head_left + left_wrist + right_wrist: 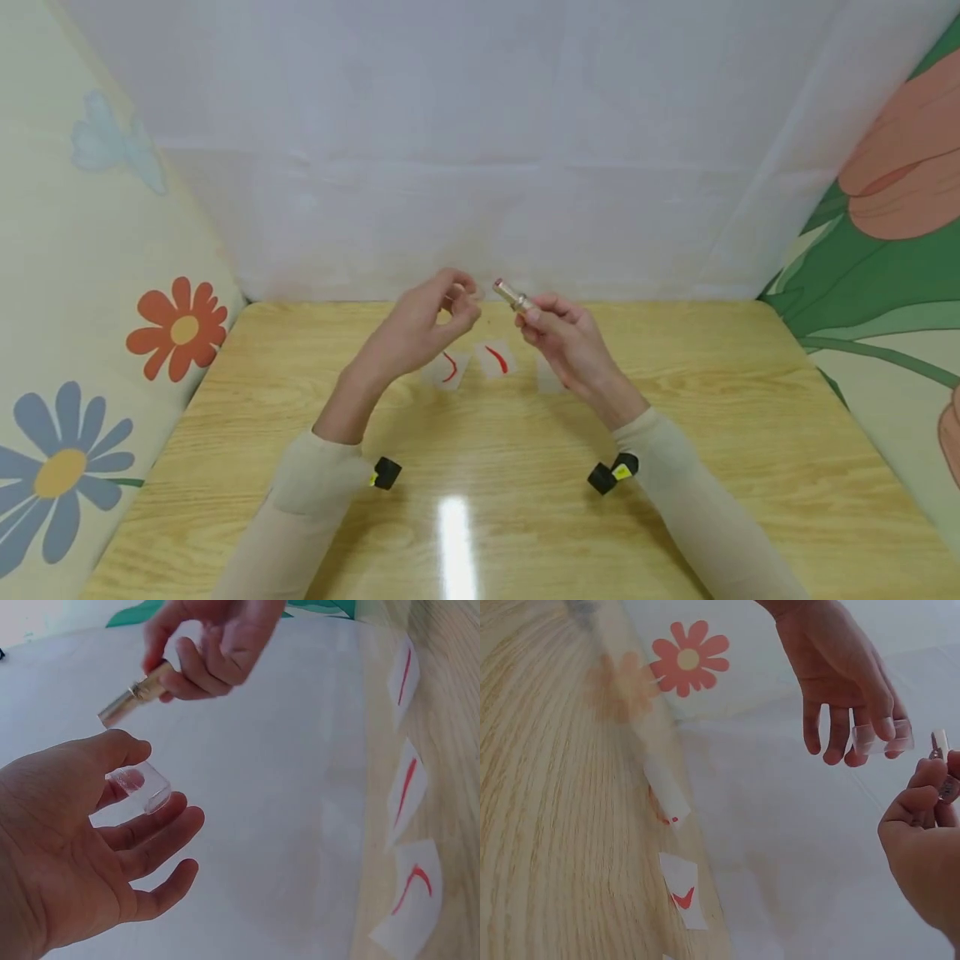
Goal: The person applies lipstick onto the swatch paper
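My right hand grips a gold lipstick tube, its cap off and its reddish tip pointing up and left. Facing it, my left hand pinches a short clear plastic cap between thumb and forefinger, the other fingers spread in the left wrist view. A small gap separates the cap from the lipstick's tip. Below the hands lie small white paper pieces: one with a curved red stroke, one with a thick red stroke, and a third paper partly hidden by my right hand.
The wooden table ends at a white cloth backdrop just behind my hands. Flower-painted panels stand along the sides. Small black devices sit at both sleeves, close over the tabletop.
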A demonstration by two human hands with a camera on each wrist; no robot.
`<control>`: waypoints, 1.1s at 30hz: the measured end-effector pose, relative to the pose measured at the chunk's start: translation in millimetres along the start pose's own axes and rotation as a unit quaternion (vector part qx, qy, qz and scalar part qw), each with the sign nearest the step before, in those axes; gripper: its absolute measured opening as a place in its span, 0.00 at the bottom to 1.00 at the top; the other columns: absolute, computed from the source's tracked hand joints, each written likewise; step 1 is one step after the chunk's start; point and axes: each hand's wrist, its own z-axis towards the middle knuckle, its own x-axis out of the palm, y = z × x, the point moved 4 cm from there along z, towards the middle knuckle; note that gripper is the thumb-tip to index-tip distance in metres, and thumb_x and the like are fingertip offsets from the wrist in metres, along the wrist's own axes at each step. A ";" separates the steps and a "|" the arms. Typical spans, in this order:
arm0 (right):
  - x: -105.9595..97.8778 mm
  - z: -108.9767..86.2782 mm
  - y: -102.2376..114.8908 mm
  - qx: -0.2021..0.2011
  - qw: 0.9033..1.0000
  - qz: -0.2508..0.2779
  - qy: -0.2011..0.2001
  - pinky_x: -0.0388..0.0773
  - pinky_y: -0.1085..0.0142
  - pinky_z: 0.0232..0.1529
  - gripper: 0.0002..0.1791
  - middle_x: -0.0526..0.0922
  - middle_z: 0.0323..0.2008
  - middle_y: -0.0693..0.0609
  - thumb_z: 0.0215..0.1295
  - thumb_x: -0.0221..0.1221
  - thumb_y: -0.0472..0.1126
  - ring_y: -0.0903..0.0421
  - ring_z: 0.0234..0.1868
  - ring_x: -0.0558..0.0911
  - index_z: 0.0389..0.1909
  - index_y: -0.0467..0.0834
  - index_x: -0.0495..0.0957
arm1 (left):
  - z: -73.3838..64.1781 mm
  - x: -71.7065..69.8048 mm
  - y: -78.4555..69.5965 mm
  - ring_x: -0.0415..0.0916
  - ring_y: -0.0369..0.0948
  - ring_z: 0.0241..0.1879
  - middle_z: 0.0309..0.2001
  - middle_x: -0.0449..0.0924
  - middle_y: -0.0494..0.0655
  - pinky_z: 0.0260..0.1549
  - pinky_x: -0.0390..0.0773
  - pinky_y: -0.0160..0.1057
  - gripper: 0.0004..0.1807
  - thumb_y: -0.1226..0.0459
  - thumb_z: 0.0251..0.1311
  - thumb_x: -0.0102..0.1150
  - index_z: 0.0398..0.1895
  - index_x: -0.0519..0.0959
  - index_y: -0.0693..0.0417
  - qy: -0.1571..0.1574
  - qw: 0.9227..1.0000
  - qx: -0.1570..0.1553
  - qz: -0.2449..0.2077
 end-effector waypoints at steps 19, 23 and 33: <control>-11.1 -8.4 9.3 -0.005 0.966 -0.260 0.003 0.71 0.67 0.28 0.08 0.81 0.26 0.47 0.70 0.64 0.36 0.57 0.26 0.72 0.40 0.33 0.85 | -1.1 9.6 -26.6 0.67 0.42 0.38 0.40 0.70 0.46 0.36 0.70 0.43 0.14 0.61 0.66 0.69 0.53 0.85 0.49 0.012 0.996 0.072 0.059; -7.9 -11.0 9.9 -0.010 0.960 -0.278 0.018 0.69 0.66 0.27 0.11 0.79 0.26 0.46 0.71 0.64 0.39 0.56 0.25 0.70 0.41 0.34 0.86 | -1.0 9.3 -26.1 0.67 0.41 0.36 0.38 0.70 0.45 0.33 0.69 0.42 0.13 0.61 0.64 0.71 0.51 0.86 0.49 0.013 0.996 0.080 0.037; -1.2 -7.8 3.4 0.060 0.965 -0.252 0.039 0.70 0.67 0.29 0.17 0.79 0.30 0.44 0.74 0.62 0.44 0.56 0.27 0.71 0.43 0.30 0.82 | -4.1 6.3 -19.2 0.70 0.42 0.37 0.38 0.73 0.41 0.36 0.73 0.44 0.14 0.58 0.62 0.72 0.50 0.87 0.47 0.018 0.998 0.060 0.022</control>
